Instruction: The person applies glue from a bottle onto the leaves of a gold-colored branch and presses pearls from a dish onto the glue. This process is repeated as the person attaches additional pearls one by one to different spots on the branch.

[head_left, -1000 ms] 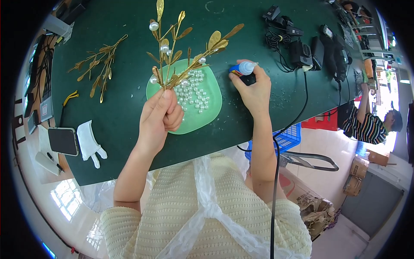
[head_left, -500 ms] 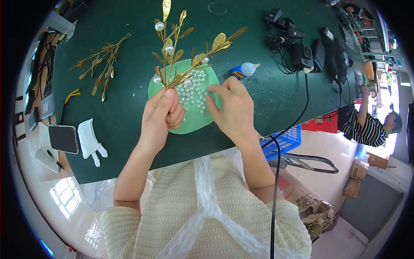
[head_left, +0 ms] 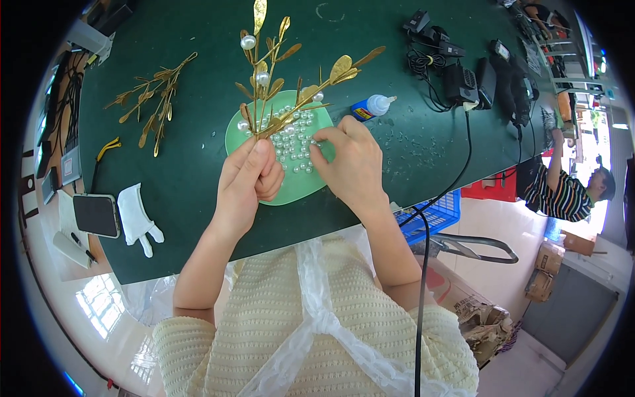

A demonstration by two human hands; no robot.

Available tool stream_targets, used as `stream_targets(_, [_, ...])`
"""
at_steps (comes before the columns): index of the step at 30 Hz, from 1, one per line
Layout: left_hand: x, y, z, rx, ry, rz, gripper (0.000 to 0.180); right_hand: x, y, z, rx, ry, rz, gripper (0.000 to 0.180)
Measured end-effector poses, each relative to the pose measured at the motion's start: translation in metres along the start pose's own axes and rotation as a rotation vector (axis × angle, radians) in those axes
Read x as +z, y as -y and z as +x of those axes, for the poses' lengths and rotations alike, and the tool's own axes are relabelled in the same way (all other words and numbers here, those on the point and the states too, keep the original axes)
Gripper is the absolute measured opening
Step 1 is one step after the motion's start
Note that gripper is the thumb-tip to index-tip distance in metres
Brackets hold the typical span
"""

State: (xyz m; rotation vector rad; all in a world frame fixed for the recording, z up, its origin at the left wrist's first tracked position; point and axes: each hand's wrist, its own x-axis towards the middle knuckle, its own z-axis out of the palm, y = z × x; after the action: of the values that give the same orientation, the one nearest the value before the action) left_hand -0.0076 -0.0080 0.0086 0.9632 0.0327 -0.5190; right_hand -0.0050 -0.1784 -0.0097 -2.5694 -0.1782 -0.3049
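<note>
My left hand (head_left: 246, 177) is closed around the stem of a gold leafy branch (head_left: 341, 68), which stands up and spreads away from me. Several white pearl beads sit on its twigs, one of them a large bead (head_left: 248, 42) near the top. Under the branch lies a pale green plate (head_left: 284, 196) with many loose pearl beads (head_left: 299, 156) on it. Over the plate's right side, my right hand (head_left: 354, 165) pinches a pearl bead (head_left: 313, 141) between thumb and index finger. A blue glue bottle (head_left: 372, 107) with a pale nozzle lies just beyond that hand.
Another gold branch (head_left: 151, 124) lies at the left, above a yellow-ended tool (head_left: 108, 147). A phone (head_left: 97, 215) and white glove (head_left: 137, 218) are at the near left. Black power adapters (head_left: 461, 86) and cables occupy the right. A person (head_left: 567, 188) in stripes is farther right.
My right thumb and index finger have moved slightly left and come together on a bead at the plate. My left hand still holds the branch, almost unmoved.
</note>
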Motion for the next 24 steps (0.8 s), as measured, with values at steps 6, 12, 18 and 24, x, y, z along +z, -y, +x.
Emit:
stream_targets(6, [-0.001,0.001,0.000,0.004,-0.005,0.024,0.033,-0.026,-0.004,0.001,0.097,-0.156,0.305,0.013])
stream_targets(12, [0.001,0.008,-0.004,0.047,0.046,0.147,0.030,-0.074,-0.015,0.012,0.194,-0.139,1.036,0.012])
stream_targets(18, [0.000,0.010,-0.002,0.062,0.079,0.205,0.028,-0.082,-0.020,0.017,0.261,-0.115,1.339,0.013])
stream_targets(24, [0.004,0.010,-0.004,0.063,0.051,0.275,0.033,-0.080,-0.022,0.018,0.280,-0.064,1.436,0.014])
